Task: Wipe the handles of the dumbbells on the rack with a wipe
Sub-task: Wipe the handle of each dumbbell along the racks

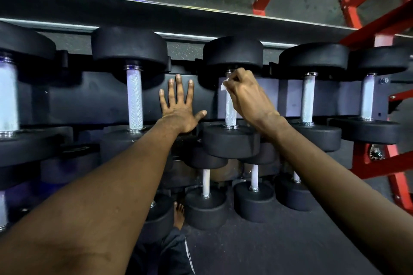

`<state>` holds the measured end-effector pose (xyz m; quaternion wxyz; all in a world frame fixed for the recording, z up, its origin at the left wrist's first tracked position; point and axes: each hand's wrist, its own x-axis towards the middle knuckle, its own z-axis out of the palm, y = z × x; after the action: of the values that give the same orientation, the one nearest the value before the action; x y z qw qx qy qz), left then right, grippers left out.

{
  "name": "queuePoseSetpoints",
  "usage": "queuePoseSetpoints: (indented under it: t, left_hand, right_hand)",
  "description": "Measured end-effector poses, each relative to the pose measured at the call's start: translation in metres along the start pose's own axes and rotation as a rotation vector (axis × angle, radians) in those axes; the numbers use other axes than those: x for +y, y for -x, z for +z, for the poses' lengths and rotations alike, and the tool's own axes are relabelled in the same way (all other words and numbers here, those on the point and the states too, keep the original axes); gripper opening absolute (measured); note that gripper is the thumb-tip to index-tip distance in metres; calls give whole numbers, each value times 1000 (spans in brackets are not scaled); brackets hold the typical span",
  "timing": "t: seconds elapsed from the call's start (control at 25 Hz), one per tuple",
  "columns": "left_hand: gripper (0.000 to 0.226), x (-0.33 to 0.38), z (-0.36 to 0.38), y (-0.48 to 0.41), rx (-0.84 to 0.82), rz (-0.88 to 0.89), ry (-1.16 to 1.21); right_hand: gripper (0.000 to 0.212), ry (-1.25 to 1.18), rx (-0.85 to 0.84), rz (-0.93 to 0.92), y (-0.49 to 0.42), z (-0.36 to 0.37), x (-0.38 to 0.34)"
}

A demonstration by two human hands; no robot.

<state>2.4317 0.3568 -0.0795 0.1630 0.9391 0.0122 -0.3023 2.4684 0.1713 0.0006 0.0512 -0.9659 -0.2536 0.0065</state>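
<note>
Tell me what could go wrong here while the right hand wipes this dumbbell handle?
1. Only a small corner of the wipe shows from the right hand, so it may slip out or miss part of the handle.
2. A bare foot stands beside the floor dumbbells below; if the wiped dumbbell were pulled off the rack, it could fall on it.

Red-painted tubular steel frame (380,27) stood above and right of the right hand (245,96). Below the left hand (178,116), a bare foot (178,214) and a dark white-striped trouser leg (176,252) rested on black rubber flooring (268,248).
</note>
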Motion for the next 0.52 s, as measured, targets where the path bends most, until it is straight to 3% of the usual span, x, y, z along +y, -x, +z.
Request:
queuePoseSetpoints:
  t: [0.36,0.52]
  left_hand:
    - [100,0,1,-1,3,4,25]
    - [99,0,0,0,-3,10,31]
  right_hand:
    - [16,127,-193,-148,8,-7,-4]
    - [13,87,-220,-116,13,-8,-5]
